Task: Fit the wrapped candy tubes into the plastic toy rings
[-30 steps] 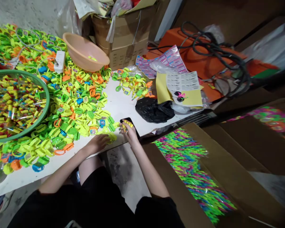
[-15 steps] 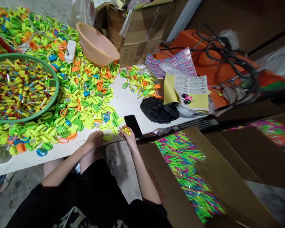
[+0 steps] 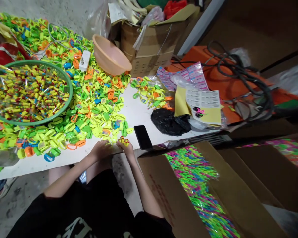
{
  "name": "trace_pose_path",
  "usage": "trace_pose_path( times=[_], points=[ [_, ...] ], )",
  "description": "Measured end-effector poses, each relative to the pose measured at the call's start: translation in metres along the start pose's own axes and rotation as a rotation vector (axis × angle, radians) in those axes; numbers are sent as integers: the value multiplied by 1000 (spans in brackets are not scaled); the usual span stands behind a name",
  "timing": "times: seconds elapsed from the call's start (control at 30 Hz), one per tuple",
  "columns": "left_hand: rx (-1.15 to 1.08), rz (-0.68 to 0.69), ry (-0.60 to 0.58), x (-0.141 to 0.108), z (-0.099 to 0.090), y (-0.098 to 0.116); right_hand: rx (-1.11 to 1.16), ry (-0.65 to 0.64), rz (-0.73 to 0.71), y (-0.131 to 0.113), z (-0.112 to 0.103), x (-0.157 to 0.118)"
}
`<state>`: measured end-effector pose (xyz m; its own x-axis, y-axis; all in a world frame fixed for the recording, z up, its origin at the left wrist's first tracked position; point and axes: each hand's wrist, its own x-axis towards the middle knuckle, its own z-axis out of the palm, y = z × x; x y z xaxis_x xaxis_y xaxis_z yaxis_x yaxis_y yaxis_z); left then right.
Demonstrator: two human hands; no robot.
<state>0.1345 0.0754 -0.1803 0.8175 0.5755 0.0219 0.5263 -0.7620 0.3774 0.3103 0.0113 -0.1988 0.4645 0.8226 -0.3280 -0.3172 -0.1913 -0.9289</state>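
Observation:
My right hand (image 3: 128, 149) is closed around several small yellow-and-red candy-like pieces (image 3: 123, 141) at the table's front edge. Close beside it on the left, my left hand (image 3: 100, 149) has its fingers curled at a yellow-green toy watch; what exactly it grips is too small to tell. Behind both hands spreads a big heap of yellow, green, orange and blue toy watches (image 3: 86, 114). A black phone (image 3: 143, 137) lies flat to the right of my right hand. At the far left, a green basket (image 3: 71, 89) is full of small yellow-and-red pieces.
An orange bowl (image 3: 112, 56) and a white power socket (image 3: 84, 60) rest on the heap. Right of them are a cardboard box (image 3: 149, 49), a black plastic bag (image 3: 166, 123) and label sheets (image 3: 202, 99). An open carton (image 3: 161, 188) of colourful sticks stands below right.
The view has shifted, so the table things appear lower and further right. My right hand has moved left, nearer my left hand, still with the small pieces in it.

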Motion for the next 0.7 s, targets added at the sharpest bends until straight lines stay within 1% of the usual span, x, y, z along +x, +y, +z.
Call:
trace_pose_path(
  times=[0.07, 0.17, 0.23, 0.3, 0.37, 0.43, 0.53, 0.6, 0.7],
  points=[
    [-56, -53, -12, -5, 1, -3, 33, -8, 21, -3, -3, -2],
    [-157, -134, -6, -16, -2, -6, 72, -32, 51, -7, -4, -7],
    [-230, -199, 43, -26, -7, -6, 86, -60, 68, -9, -2, -10],
    [-296, -259, 120, -35, -14, -6, 92, -88, 84, -11, 2, -13],
    [-337, -297, 192, -41, -24, -4, 91, -110, 97, -13, 8, -14],
    [-389, -308, 253, -47, -35, -2, 79, -129, 107, -16, 14, -14],
    [-582, -301, 332, -55, -56, 4, 41, -140, 109, -24, 25, -18],
    [-740, -322, 352, -61, -69, 9, 13, -148, 99, -32, 33, -28],
    [-863, -374, 382, -69, -83, 15, -12, -202, 80, -43, 51, -58]
  ],
)
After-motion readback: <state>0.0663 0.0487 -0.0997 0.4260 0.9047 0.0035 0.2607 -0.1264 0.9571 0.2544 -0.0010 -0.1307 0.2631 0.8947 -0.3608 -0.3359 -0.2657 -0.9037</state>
